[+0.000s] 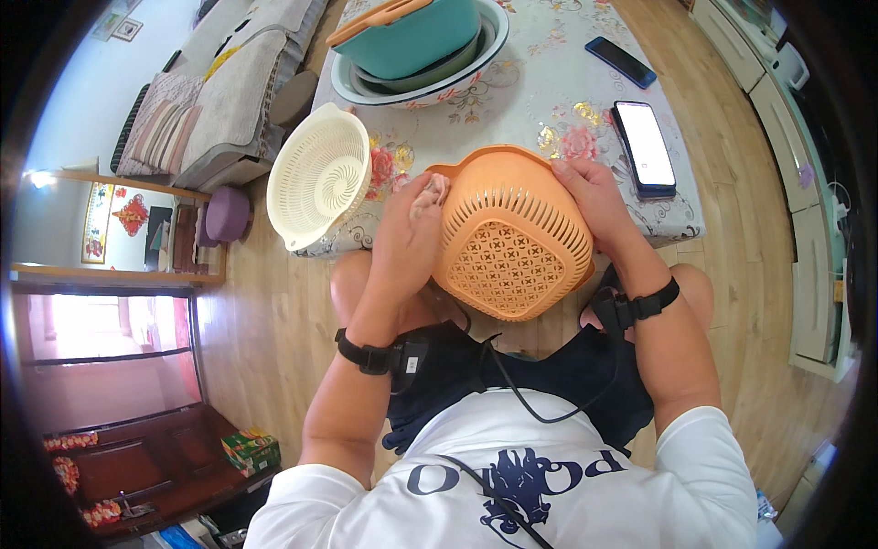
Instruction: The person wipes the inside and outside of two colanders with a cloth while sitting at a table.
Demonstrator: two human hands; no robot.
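An orange plastic colander basket [511, 254] is tilted over my knees at the table's front edge, its perforated base facing me. My right hand [597, 202] grips its rim on the right. At the left side of the basket, my left hand [411, 237] holds a crumpled pale pink cloth [432, 195] against the rim; the fingertips are partly hidden. Left of that hand, a cream plastic colander [321, 178] leans at the table's corner, its slotted inside showing.
A teal basin with an orange colander rim [405, 41] is stacked inside a white enamel basin [497, 55] at the back. Two phones, one dark [621, 63] and one lit [645, 147], lie on the flowered tablecloth [549, 75]. Sofa [233, 103] stands left, cabinets [782, 137] right.
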